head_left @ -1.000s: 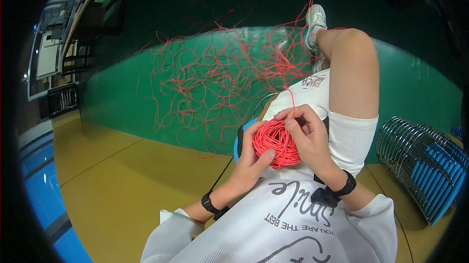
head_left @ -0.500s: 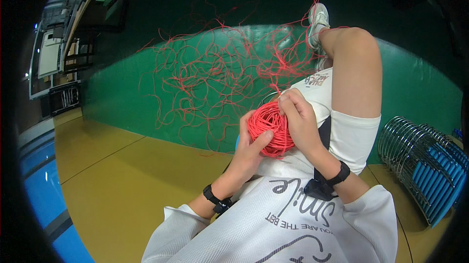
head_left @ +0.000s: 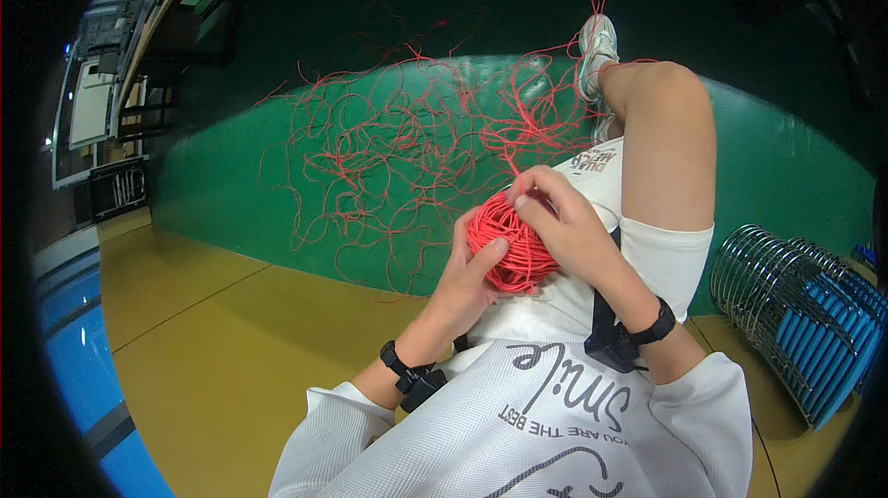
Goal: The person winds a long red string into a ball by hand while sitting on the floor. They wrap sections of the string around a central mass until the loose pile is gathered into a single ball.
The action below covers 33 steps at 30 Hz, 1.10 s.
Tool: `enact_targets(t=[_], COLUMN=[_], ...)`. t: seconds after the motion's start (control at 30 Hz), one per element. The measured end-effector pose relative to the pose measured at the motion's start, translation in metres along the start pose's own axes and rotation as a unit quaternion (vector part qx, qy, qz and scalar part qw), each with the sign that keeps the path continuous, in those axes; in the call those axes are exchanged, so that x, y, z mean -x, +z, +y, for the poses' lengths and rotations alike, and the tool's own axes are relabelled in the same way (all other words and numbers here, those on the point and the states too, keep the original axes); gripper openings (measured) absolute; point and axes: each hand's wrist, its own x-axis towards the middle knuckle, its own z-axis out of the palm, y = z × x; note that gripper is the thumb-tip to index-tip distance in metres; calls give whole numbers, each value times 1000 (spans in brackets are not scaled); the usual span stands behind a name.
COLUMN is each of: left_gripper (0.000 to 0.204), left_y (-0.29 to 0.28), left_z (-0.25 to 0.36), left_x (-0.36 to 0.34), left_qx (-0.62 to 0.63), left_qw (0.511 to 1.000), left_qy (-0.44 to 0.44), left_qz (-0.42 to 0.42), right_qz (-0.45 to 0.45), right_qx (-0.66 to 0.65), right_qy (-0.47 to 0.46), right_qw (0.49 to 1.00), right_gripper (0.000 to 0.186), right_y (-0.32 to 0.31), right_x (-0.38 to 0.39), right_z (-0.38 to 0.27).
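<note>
**Red string ball held between both hands**

The ball of red string (head_left: pixel 511 253) sits in front of the chest, above the lap. The left hand (head_left: pixel 465 278) cups it from the left and below; the right hand (head_left: pixel 564 225) closes over its top right, fingers pinching the strand. That strand runs up and away to the loose tangle (head_left: pixel 416 142) spread on the green floor (head_left: pixel 231 193).

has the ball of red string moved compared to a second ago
Yes. The red string ball sits slightly higher and closer to the raised knee, still cupped between the left hand and right hand.
</note>
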Motion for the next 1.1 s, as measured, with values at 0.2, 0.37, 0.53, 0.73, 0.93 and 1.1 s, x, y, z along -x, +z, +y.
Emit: enact_targets(t=[0.2, 0.37, 0.53, 0.73, 0.93, 1.1], left_gripper=[67, 57, 59, 60, 57, 57], left_y=[-5, -14, -20, -29, -22, -6], left_z=[0, -6, 3, 16, 19, 6], left_x=[-11, -16, -23, -52, -68, -61], left_qx=[9, -15, 127, 316, 347, 166], left_qw=[1000, 999, 990, 948, 935, 974], left_qy=[-14, -21, -11, 31, 74, 151], left_qz=[0, 32, -55, 23, 17, 42], right_qz=[-54, -160, -200, -161, -137, -107], right_qx=[76, 22, 111, 128, 87, 105], right_qy=[-141, -89, -124, -168, -192, -182], right_qw=[986, 983, 966, 964, 968, 972], right_gripper=[16, 12, 9, 9, 11, 15], right_y=[-1, 7, 4, 15, 24, -1], right_x=[9, 9, 33, 67, 65, 52], right_z=[-18, -60, -97, -78, -73, -77])
